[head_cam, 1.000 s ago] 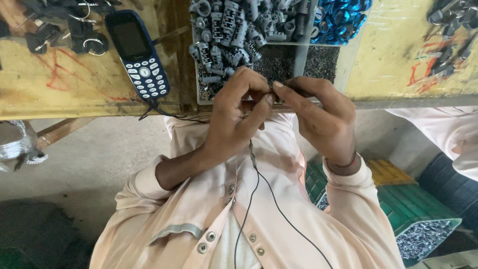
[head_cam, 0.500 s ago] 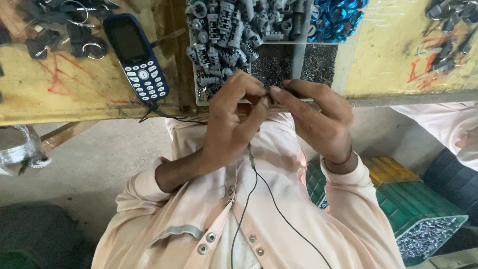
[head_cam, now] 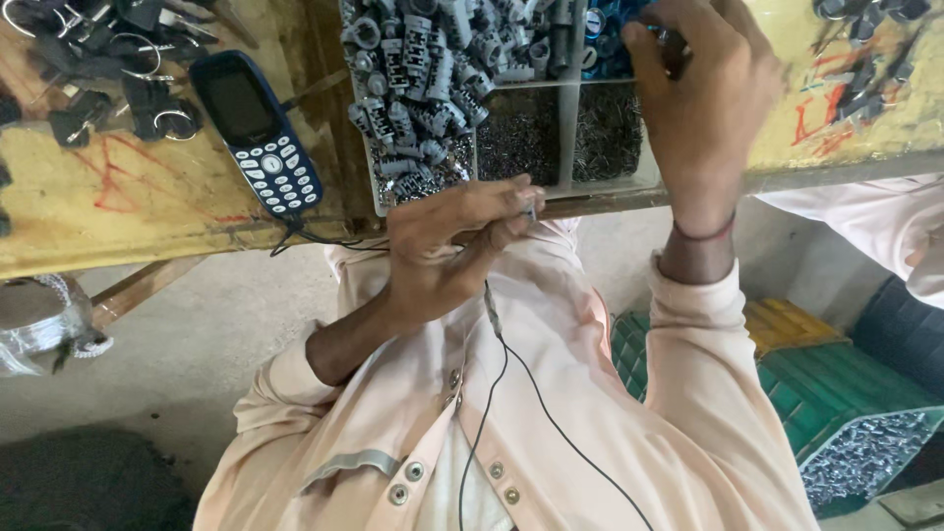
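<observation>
Low at the bench edge, a small metal part (head_cam: 531, 210) is pinched between the thumb and fingertips of the left hand (head_cam: 447, 251), just in front of the divided tray (head_cam: 567, 128). Farther up, the right hand (head_cam: 703, 93) is stretched over the tray's blue parts (head_cam: 605, 44), its fingers curled, though whether anything is gripped cannot be told. Grey parts (head_cam: 423, 74) are heaped in the tray's left compartment, and a phone (head_cam: 258, 133) is laid on the bench (head_cam: 128, 211) beside it.

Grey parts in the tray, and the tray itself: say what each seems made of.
The grey parts look like moulded plastic with a dull matte finish, though cast metal is possible. The tray looks like clear plastic, since its divider walls are see-through.
</observation>
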